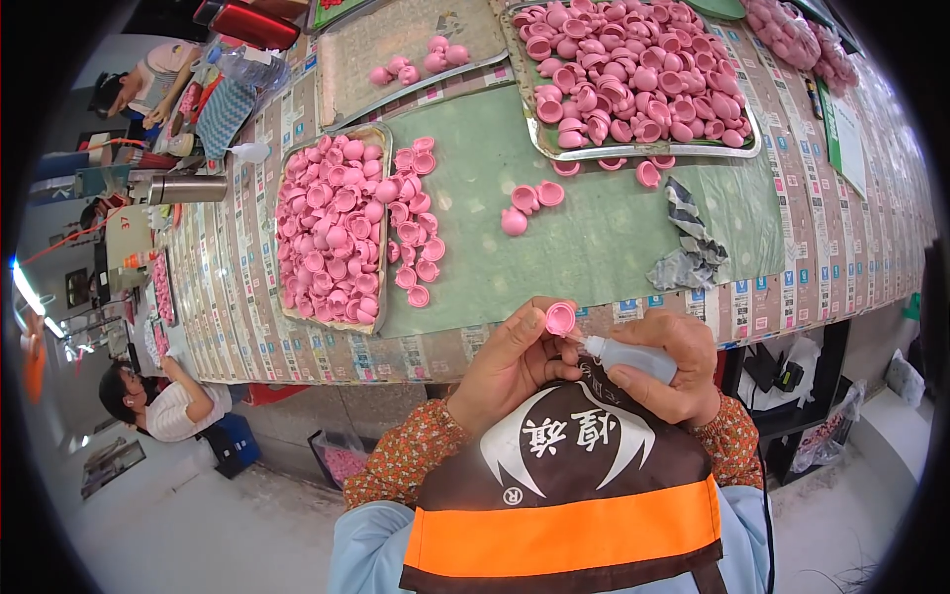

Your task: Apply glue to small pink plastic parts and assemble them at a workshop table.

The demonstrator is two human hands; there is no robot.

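Note:
At the table's near edge, my left hand [503, 358] pinches a small pink round plastic shell [560, 318], its hollow side turned up toward me. My right hand [685, 368] is wrapped round a translucent squeeze bottle [635, 360]. The bottle's narrow tip points left, close to the shell's lower rim; whether it touches cannot be made out. A few more pink shells [515, 221] lie on the green mat [465, 168] beyond my hands.
A tray heaped with pink shells [332, 228] stands at left, with loose shells beside it. A larger full metal tray [653, 151] is at the back right, near a crumpled grey cloth [693, 252]. Another tray [346, 59] holds several shells. Other people sit at far left.

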